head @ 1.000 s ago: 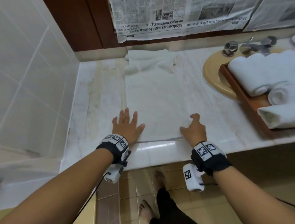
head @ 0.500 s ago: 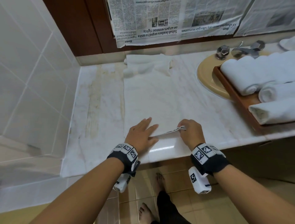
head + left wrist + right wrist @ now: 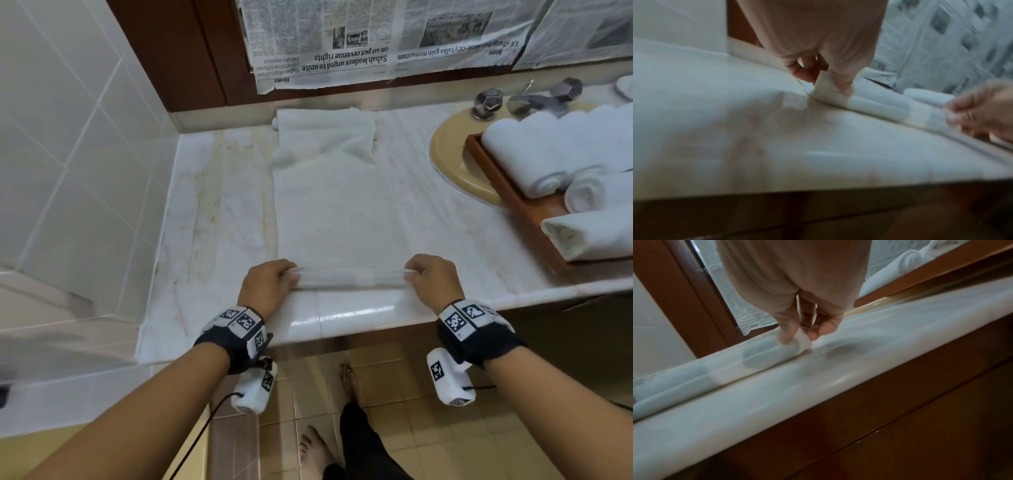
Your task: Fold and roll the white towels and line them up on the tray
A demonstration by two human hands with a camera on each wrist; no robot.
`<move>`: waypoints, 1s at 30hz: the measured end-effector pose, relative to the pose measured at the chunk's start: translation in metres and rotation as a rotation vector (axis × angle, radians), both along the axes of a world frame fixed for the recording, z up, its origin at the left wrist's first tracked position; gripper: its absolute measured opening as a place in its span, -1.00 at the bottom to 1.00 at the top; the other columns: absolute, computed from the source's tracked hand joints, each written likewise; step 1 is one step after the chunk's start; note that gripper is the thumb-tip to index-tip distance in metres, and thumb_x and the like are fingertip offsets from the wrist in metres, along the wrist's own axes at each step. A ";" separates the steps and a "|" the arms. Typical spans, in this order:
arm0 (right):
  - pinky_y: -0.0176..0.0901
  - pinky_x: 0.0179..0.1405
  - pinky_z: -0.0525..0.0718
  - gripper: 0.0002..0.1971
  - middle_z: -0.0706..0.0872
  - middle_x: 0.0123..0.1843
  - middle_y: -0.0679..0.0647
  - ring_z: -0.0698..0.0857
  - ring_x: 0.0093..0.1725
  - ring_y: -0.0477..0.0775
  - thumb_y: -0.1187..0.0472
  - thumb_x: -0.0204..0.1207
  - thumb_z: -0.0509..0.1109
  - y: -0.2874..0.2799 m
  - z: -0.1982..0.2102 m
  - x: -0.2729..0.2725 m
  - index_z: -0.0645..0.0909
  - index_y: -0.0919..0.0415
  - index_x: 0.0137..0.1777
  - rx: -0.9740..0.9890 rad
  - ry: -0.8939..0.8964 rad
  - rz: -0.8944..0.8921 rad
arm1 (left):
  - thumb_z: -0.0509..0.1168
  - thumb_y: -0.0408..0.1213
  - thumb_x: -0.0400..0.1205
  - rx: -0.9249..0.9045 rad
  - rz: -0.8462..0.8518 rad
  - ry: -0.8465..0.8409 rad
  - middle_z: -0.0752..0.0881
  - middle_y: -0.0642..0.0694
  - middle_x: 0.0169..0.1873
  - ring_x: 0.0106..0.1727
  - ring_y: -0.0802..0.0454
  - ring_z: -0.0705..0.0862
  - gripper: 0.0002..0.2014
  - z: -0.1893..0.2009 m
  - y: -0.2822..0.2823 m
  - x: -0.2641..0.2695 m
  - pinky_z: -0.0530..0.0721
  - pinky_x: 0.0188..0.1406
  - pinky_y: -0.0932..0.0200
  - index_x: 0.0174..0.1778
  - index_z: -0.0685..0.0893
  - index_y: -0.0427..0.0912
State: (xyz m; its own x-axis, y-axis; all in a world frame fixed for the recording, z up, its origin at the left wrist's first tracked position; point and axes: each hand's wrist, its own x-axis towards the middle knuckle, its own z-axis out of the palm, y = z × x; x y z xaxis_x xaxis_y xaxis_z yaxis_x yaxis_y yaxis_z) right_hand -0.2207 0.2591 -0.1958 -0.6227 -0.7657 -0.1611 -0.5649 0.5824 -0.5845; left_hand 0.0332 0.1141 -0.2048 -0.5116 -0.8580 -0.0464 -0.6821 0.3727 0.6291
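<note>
White terry towel, folded into a long narrow strip (image 3: 337, 212), lies flat on the pale marble counter (image 3: 219, 219), left of the brown wooden tray (image 3: 513, 202). Its near edge is turned over once into a thin tube; its far end lies crumpled against the back wall.

Step in hand, by my reading: the start of the roll. Left hand (image 3: 269, 286) pinches the left end of the turned edge between thumb and fingertips; right hand (image 3: 432, 275) pinches the right end likewise. Both wrist views are blurred, yet each shows the pinch on cloth.

Next move likely calls for even forward rolling with both hands, away from the counter lip, the ends kept level so the roll does not cone. The crumpled far end probably wants smoothing before the roll reaches it.

On the tray: three rolled white towels (image 3: 561, 161) side by side, the nearest with a stained-looking end. Room for a further roll is not clear from this angle.

Cloth looks thin and limp, and its colour blends with the marble.
</note>
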 end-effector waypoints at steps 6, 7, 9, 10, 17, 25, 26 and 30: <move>-0.16 -0.07 0.45 -0.81 0.50 -0.07 0.08 0.50 0.05 0.14 0.50 0.46 0.29 -0.016 -0.003 0.013 0.58 0.20 -0.13 0.013 0.147 0.001 | 0.38 -0.29 0.59 -0.038 0.023 -0.043 0.60 0.00 -0.05 -0.08 0.04 0.62 -0.85 -0.001 -0.003 -0.006 0.57 0.02 0.14 0.05 0.75 -0.03; -0.15 0.00 0.44 -0.82 0.51 -0.03 0.08 0.46 0.10 0.15 0.50 0.46 0.32 -0.014 -0.004 0.014 0.64 0.21 -0.13 0.022 0.204 0.065 | 0.37 -0.30 0.60 -0.086 -0.029 -0.056 0.59 0.00 -0.02 -0.11 0.03 0.61 -0.85 -0.003 -0.002 -0.005 0.60 -0.02 0.12 0.03 0.77 -0.04; -0.08 0.04 0.36 -0.84 0.62 0.01 0.08 0.49 0.12 0.19 0.45 0.46 0.37 -0.007 -0.009 0.014 0.73 0.23 -0.11 0.014 0.317 0.197 | 0.37 -0.29 0.62 -0.207 -0.138 -0.115 0.64 0.02 0.06 -0.09 -0.03 0.66 -0.87 -0.006 -0.001 0.001 0.67 -0.12 0.07 0.00 0.81 -0.06; -0.03 0.01 0.32 -0.86 0.67 -0.01 0.08 0.53 0.09 0.22 0.42 0.44 0.41 -0.003 -0.012 0.013 0.75 0.23 -0.12 -0.008 0.368 0.252 | 0.39 -0.29 0.61 -0.270 -0.194 -0.140 0.69 0.02 0.08 -0.06 -0.07 0.69 -0.88 -0.006 0.001 0.004 0.69 -0.17 0.06 -0.03 0.83 -0.08; 0.10 -0.15 0.55 -0.70 0.70 -0.13 0.04 0.66 -0.09 0.23 0.27 0.09 0.66 0.006 -0.008 -0.005 0.74 0.19 -0.14 0.004 0.499 0.584 | 0.29 -0.01 0.47 -0.366 -0.475 -0.223 0.80 -0.12 -0.02 -0.06 -0.15 0.79 -0.64 -0.003 -0.002 0.018 0.77 -0.13 -0.03 -0.11 0.85 -0.19; -0.31 -0.25 0.50 -0.82 0.65 -0.15 0.06 0.58 -0.17 -0.02 0.19 0.49 0.46 -0.029 0.018 -0.016 0.75 0.33 -0.09 0.201 0.011 0.249 | 0.13 0.11 0.57 -0.064 -0.205 -0.274 0.76 0.01 -0.17 -0.10 -0.04 0.68 -0.58 0.026 -0.014 0.000 0.59 -0.01 0.02 -0.06 0.81 -0.04; -0.30 -0.31 0.49 -0.79 0.63 -0.23 0.07 0.58 -0.24 -0.01 0.18 0.46 0.48 -0.036 0.018 -0.017 0.73 0.37 -0.16 0.234 -0.049 0.180 | 0.22 0.07 0.60 0.050 -0.121 -0.243 0.76 0.01 -0.13 -0.04 -0.02 0.67 -0.65 0.028 -0.017 -0.003 0.58 0.03 0.06 -0.02 0.82 -0.04; -0.25 -0.39 0.53 -0.78 0.59 -0.28 0.09 0.60 -0.28 0.07 0.15 0.42 0.47 -0.051 0.017 -0.017 0.57 0.30 -0.27 0.296 -0.123 -0.002 | 0.38 0.04 0.57 0.119 0.098 -0.295 0.77 -0.03 -0.13 -0.01 -0.05 0.70 -0.74 0.020 -0.031 -0.016 0.60 -0.06 0.16 -0.08 0.80 -0.08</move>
